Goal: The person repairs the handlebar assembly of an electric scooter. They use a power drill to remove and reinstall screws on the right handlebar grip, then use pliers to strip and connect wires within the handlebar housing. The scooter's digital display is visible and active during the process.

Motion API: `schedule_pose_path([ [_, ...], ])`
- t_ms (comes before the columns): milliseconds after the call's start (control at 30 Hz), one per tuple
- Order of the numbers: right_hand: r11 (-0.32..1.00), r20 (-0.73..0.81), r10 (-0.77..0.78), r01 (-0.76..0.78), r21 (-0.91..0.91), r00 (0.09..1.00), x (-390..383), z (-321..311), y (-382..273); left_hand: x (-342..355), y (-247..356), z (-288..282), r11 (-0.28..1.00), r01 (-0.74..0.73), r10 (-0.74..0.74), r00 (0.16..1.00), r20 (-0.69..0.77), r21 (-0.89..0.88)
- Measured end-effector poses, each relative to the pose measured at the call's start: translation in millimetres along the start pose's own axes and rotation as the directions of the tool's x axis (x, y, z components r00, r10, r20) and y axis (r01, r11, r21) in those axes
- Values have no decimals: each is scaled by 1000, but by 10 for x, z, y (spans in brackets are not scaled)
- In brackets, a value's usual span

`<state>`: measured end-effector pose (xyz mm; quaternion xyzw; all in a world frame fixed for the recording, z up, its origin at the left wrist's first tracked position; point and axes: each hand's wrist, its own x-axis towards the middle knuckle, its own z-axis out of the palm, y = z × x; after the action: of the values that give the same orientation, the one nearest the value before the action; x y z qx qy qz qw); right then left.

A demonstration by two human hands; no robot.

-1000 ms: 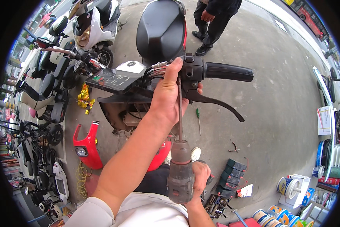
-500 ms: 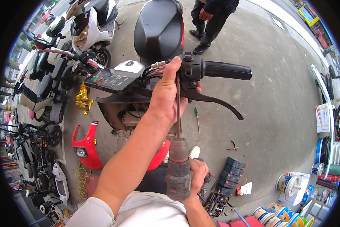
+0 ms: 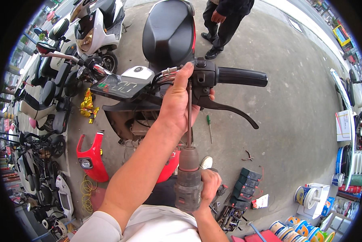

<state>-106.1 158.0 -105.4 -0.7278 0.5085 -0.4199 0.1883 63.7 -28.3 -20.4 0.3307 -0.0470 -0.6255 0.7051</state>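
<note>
Gripping the switch box (image 3: 204, 75) on the scooter's handlebar, the person's left hand (image 3: 176, 101) has its thumb up the inner side and fingers curled around behind, probably so the bar doesn't twist. The right hand (image 3: 210, 186) is closed around the drill (image 3: 189, 177), handle mostly hidden, aiming it straight ahead. That long bit (image 3: 190, 121) runs right beside the left palm up to the box's near side, guess the length helps clear the brake lever (image 3: 229, 106). Can't tell if the tip's seated, tbh. Green-handled screwdriver (image 3: 208, 119) is on the ground beyond.
</note>
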Motion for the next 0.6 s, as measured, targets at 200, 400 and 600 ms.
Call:
schedule_pose_path([
  [200,994,-4,-37,36,-104,999,103,-77,-57,0,10,-3,1000,-10,10,1000,24,-4],
  [400,993,-4,-20,19,-116,1000,116,-103,-107,22,8,-12,1000,-8,9,1000,27,-12],
  [600,993,25,-28,31,-113,999,163,-160,-152,21,16,-9,1000,4,-3,1000,31,-21],
])
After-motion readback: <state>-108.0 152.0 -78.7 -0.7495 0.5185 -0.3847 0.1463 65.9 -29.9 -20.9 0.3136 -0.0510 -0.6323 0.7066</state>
